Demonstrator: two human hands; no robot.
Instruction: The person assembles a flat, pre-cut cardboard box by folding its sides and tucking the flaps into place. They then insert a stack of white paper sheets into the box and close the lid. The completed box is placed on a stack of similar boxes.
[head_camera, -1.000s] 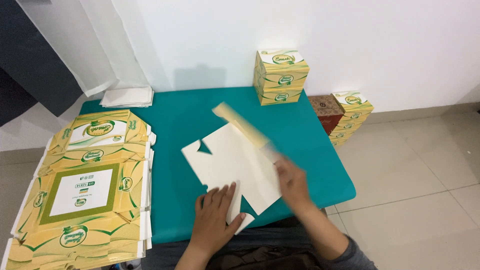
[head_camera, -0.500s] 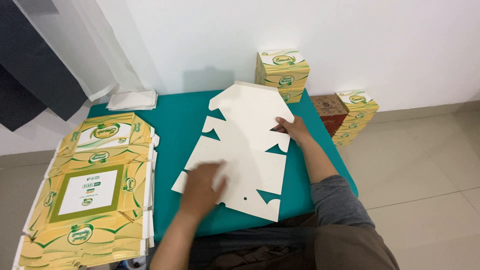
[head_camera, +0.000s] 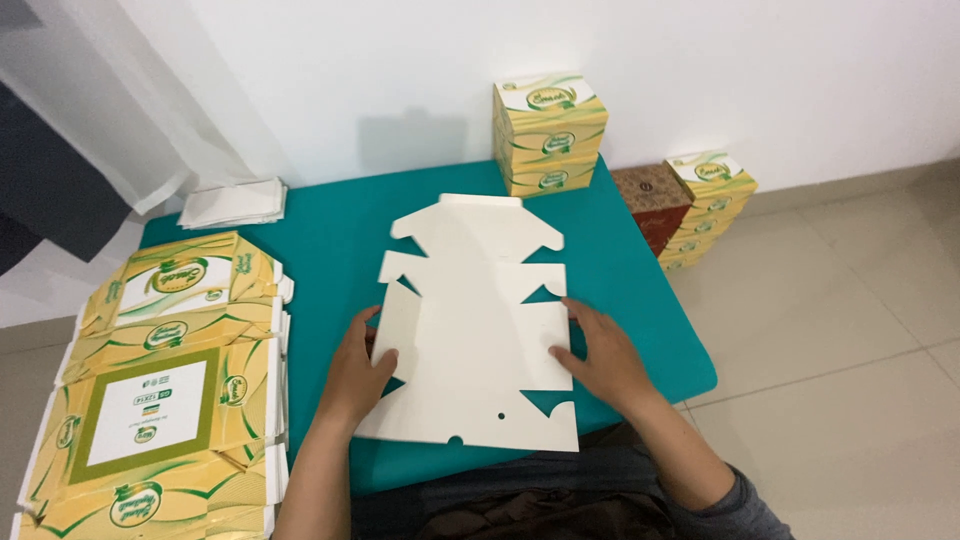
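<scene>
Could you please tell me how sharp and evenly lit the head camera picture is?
Head view: soft, even light, no glare on the white cardboard blank; both hands sharp; a faint shadow on the wall beside the stacked boxes; mild wide-angle bending at the edges.

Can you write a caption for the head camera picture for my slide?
Both hands, left hand and right hand, press a flat white cardboard cutout on a teal table.
</scene>
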